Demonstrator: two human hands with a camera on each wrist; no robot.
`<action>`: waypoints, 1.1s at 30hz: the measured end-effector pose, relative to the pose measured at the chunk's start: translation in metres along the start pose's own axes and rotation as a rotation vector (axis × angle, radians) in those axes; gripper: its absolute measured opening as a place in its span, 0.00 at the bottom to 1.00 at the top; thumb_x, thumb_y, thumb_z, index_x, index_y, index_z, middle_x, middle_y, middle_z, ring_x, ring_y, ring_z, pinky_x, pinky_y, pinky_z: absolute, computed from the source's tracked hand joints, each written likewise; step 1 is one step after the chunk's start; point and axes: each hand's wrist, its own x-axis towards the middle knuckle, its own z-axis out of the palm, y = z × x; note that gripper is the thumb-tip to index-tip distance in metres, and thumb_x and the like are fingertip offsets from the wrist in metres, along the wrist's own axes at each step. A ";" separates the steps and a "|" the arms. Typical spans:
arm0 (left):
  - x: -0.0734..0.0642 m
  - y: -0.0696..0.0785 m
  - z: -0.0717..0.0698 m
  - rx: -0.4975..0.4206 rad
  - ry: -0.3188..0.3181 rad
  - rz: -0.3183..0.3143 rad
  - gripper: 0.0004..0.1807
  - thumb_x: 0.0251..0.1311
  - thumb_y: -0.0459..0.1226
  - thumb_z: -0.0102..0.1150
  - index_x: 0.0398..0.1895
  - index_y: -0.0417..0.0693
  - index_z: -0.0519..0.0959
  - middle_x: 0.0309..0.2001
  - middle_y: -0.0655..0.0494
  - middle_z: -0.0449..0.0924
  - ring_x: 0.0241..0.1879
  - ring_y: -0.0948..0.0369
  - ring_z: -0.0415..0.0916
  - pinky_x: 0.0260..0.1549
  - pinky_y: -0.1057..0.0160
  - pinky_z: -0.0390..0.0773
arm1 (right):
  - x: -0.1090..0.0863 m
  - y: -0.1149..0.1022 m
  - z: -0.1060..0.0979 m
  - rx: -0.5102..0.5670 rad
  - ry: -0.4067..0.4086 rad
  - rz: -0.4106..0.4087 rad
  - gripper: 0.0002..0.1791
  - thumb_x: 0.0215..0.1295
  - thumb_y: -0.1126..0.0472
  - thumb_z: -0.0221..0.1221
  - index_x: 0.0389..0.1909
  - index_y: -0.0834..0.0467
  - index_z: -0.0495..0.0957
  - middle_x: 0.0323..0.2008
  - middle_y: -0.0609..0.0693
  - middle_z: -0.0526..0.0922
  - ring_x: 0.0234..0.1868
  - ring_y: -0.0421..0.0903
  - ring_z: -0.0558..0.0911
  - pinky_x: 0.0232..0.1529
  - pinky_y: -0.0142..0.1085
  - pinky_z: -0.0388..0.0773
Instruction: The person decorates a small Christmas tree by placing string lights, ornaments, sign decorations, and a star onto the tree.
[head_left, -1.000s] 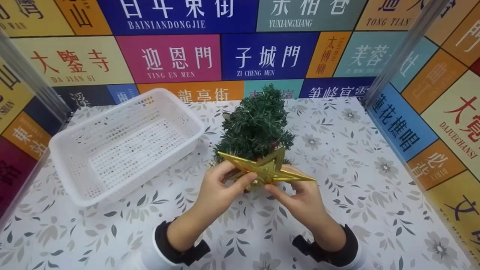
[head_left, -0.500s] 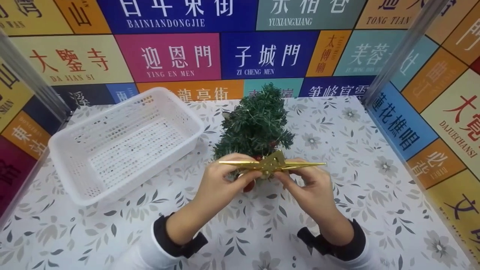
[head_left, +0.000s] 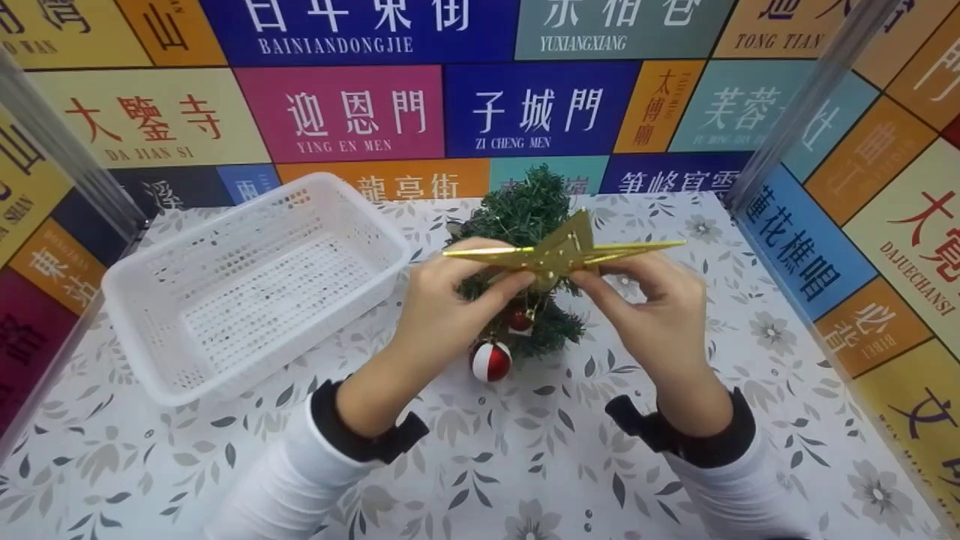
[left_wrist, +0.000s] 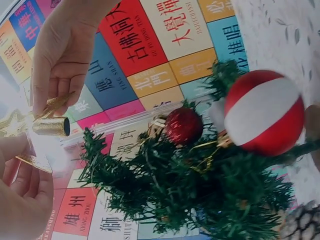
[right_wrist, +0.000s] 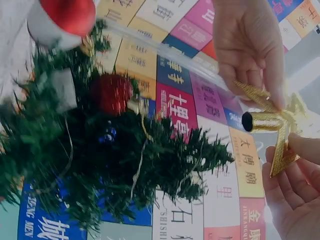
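A gold star tree topper [head_left: 561,253] is held between both hands, above the front of a small green Christmas tree [head_left: 521,202]. My left hand [head_left: 439,304] pinches its left side, thumb near the middle. On the opposite side my right hand [head_left: 664,307] pinches it the same way. From the star's underside a short hollow gold tube [right_wrist: 265,121] points toward the tree's tip, apart from it in both wrist views. Hanging on the tree are a red-and-white ball [head_left: 491,361] and a smaller glittery red ball [left_wrist: 184,125]. The hands and star partly hide the tree in the head view.
A white perforated plastic basket [head_left: 255,292] stands left of the tree on a leaf-patterned tabletop [head_left: 750,420]. Colourful printed panels [head_left: 540,109] close off the back and sides. A pine cone [left_wrist: 300,222] shows low on the tree.
Both hands have raised the star away from me, up over the tree's front. The star has tipped from face-up to nearly edge-on, and the red-and-white ball has come into full view.
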 end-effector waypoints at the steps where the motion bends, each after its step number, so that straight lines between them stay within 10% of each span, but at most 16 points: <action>1: 0.004 0.000 0.000 -0.003 0.006 -0.011 0.10 0.53 0.32 0.69 0.39 0.37 0.85 0.40 0.47 0.86 0.41 0.59 0.83 0.46 0.67 0.81 | 0.005 0.001 0.001 0.010 0.005 0.002 0.09 0.46 0.76 0.69 0.31 0.66 0.85 0.31 0.54 0.87 0.35 0.32 0.84 0.42 0.26 0.81; 18: 0.059 -0.021 -0.003 0.046 0.032 -0.112 0.11 0.58 0.35 0.65 0.41 0.35 0.83 0.41 0.45 0.86 0.42 0.56 0.84 0.47 0.71 0.79 | 0.057 0.031 0.011 -0.054 -0.004 0.156 0.09 0.55 0.69 0.68 0.36 0.70 0.82 0.34 0.58 0.87 0.34 0.29 0.83 0.40 0.26 0.80; 33: 0.073 -0.037 -0.003 0.016 0.005 -0.270 0.14 0.60 0.38 0.64 0.45 0.38 0.83 0.43 0.46 0.85 0.42 0.58 0.82 0.45 0.70 0.80 | 0.065 0.046 0.020 -0.082 -0.025 0.235 0.09 0.55 0.68 0.68 0.33 0.70 0.82 0.31 0.57 0.86 0.29 0.28 0.80 0.38 0.25 0.79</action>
